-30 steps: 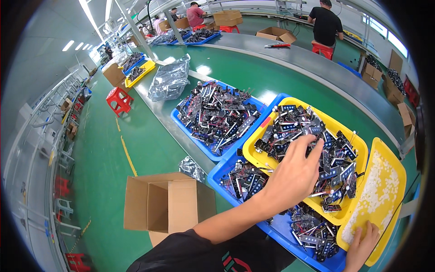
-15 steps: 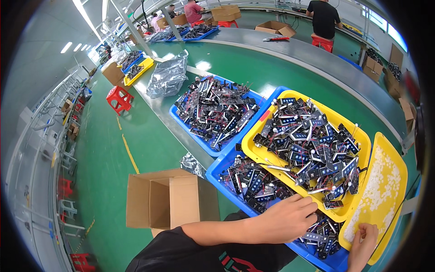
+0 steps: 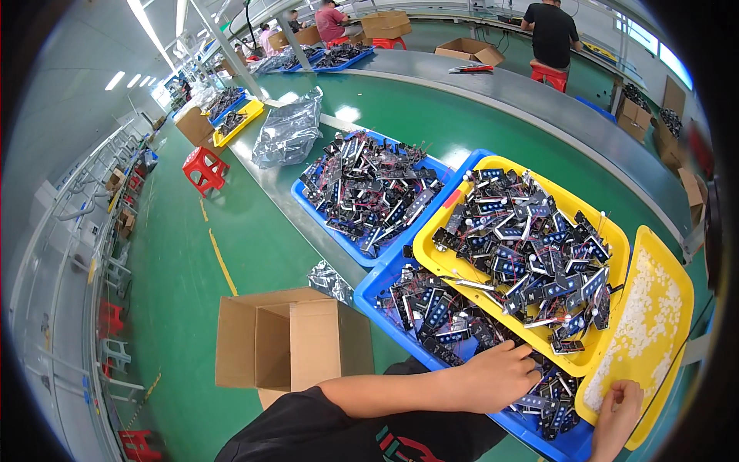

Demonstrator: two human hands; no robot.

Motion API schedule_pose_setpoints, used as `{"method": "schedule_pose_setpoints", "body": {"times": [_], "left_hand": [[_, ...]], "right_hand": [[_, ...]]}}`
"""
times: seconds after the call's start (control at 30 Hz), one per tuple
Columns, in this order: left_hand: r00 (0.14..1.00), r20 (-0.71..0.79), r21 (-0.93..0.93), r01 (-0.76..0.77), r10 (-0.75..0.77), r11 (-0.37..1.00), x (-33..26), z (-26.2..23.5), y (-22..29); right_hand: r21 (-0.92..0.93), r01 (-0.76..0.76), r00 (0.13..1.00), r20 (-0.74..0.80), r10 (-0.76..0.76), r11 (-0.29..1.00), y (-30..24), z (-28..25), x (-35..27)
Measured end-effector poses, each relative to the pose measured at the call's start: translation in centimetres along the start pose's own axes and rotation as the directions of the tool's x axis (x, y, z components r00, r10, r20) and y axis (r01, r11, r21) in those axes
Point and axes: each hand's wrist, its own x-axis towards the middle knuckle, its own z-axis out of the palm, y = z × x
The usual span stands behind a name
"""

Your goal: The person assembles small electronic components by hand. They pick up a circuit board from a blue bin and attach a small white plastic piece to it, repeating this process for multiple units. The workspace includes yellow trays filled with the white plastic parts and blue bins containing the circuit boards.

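Note:
My left hand [image 3: 496, 377] is over the near blue tray [image 3: 369, 286], its fingers curled down among small black circuit-board parts [image 3: 439, 312] with thin wires. Whatever its fingertips grip is hidden beneath the hand. At the near edge of a yellow tray [image 3: 668, 304] strewn with small white pieces [image 3: 643, 323], my right hand [image 3: 620, 408] is closed, thumb against fingers. Anything between them is too small to make out. A second yellow tray [image 3: 428, 258], heaped with similar black parts that carry bluish dots, rests on the blue tray, just beyond my left hand.
Another blue tray [image 3: 306, 206] full of parts stands farther left on the bench, beside a crumpled plastic bag [image 3: 289, 132]. An open cardboard box [image 3: 327, 339] is to my left. A red stool [image 3: 204, 169] stands on the green floor. People sit working at the far benches.
My left hand has drawn back slightly toward me, away from the upper yellow tray's edge, and its fingers have shifted. The right hand stays in nearly the same place.

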Motion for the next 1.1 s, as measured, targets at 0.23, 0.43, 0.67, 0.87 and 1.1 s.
{"method": "schedule_pose_setpoints", "body": {"times": [0.23, 0.43, 0.67, 0.87, 1.1], "left_hand": [[0.964, -0.266, 0.242, 0.063, 0.003, 0.968, -0.8, 0.0, -0.8], [0.987, -0.162, 0.253, 0.050, -0.009, 0.966, -2.2, -1.6, -1.8], [0.998, -0.044, 0.042, -0.044, 0.046, 0.998, -2.8, -4.2, -2.0], [0.971, -0.238, -0.106, -0.029, 0.003, 0.994, -2.8, -5.4, -1.1], [0.829, -0.557, -0.284, -0.140, -0.045, 0.948, -2.8, -5.4, -1.6]], "right_hand": [[0.190, 0.004, 0.988, -0.152, 0.025, 0.982, 0.4, 0.3, -0.4], [0.199, 0.017, 0.976, -0.215, 0.027, 0.980, 0.1, 0.2, -0.4], [0.310, 0.037, 0.957, -0.284, 0.056, 0.950, 2.5, 2.8, -0.8], [0.319, 0.046, 0.953, -0.299, 0.054, 0.947, 2.4, 2.9, -0.8], [0.260, 0.044, 0.954, -0.299, 0.037, 0.964, 3.3, 3.4, -0.8]]}}
